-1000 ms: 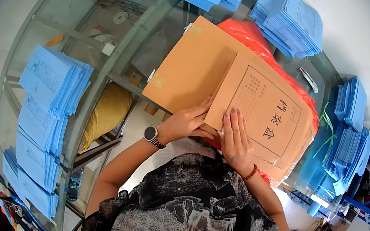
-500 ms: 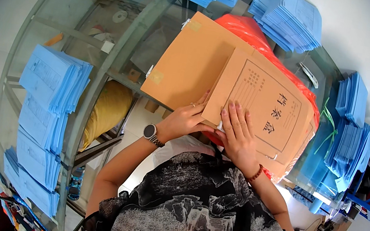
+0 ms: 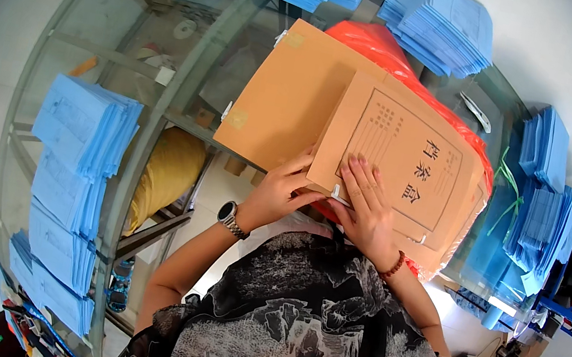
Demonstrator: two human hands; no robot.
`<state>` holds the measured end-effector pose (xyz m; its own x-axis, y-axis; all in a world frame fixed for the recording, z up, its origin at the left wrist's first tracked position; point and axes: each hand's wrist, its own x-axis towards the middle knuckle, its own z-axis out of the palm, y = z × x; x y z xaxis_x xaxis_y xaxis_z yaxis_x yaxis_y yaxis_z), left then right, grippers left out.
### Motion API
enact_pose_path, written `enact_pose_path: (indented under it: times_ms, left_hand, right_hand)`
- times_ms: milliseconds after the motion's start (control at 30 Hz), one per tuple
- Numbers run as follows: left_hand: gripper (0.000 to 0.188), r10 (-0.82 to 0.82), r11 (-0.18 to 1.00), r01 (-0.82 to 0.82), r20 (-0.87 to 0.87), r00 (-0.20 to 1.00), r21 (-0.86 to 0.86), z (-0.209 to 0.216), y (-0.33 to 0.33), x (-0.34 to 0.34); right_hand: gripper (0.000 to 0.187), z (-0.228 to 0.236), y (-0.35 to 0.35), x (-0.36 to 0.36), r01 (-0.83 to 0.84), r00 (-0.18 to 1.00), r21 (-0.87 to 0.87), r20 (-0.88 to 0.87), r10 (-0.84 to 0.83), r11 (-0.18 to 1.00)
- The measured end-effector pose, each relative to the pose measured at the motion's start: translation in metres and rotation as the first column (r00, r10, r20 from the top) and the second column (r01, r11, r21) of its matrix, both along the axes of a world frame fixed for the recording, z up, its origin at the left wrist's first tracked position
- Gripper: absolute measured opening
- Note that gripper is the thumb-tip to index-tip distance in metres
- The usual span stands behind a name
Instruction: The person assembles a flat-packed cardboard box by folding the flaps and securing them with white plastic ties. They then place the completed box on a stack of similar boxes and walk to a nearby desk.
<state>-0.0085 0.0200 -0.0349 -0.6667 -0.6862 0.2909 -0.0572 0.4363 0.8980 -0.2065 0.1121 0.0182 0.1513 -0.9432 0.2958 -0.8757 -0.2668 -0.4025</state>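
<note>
A brown cardboard file box (image 3: 389,158) with a printed cover lies tilted in front of me, over a stack of similar flat brown boxes. Its near left corner is in my left hand (image 3: 282,192), whose fingers wrap around the edge, their tips partly hidden behind it. My right hand (image 3: 370,212) rests flat on the cover with fingers stretched out, its thumb beside a small white clasp (image 3: 336,190) at the near edge. Under the file box, an opened-out plain brown board (image 3: 278,93) extends to the left.
Red plastic wrapping (image 3: 371,44) sits behind the boxes on the glass table (image 3: 501,109). A utility knife (image 3: 475,112) and green string (image 3: 511,180) lie to the right. Stacks of blue forms (image 3: 440,22) line the far side, the right and the left (image 3: 86,120). A yellow sack (image 3: 169,169) is below.
My left fingers have slid further behind the file box's edge, so less of them shows. My right hand stays on the cover. The whole view has shifted slightly.
</note>
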Motion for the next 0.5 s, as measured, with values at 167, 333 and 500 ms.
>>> enact_pose_path:
  times_ms: [167, 333, 500]
  left_hand:
    - [0.035, -0.014, 0.998, 0.012, 0.037, 0.999, 0.056, 0.010, -0.007, -0.002]
    - [0.032, 0.036, 0.992, -0.037, 0.011, 0.999, 0.121, 0.020, -0.001, -0.006]
    - [0.020, 0.154, 0.961, -0.131, -0.077, 0.985, 0.243, 0.013, 0.014, -0.008]
  right_hand:
    - [0.061, 0.010, -0.003, -0.001, -0.021, 0.999, 0.036, 0.034, 0.020, 0.999]
    - [0.059, 0.005, -0.005, 0.002, -0.019, 1.000, -0.010, 0.018, 0.019, 1.000]
    - [0.059, 0.001, -0.004, 0.003, -0.021, 0.999, -0.038, -0.027, 0.020, 0.999]
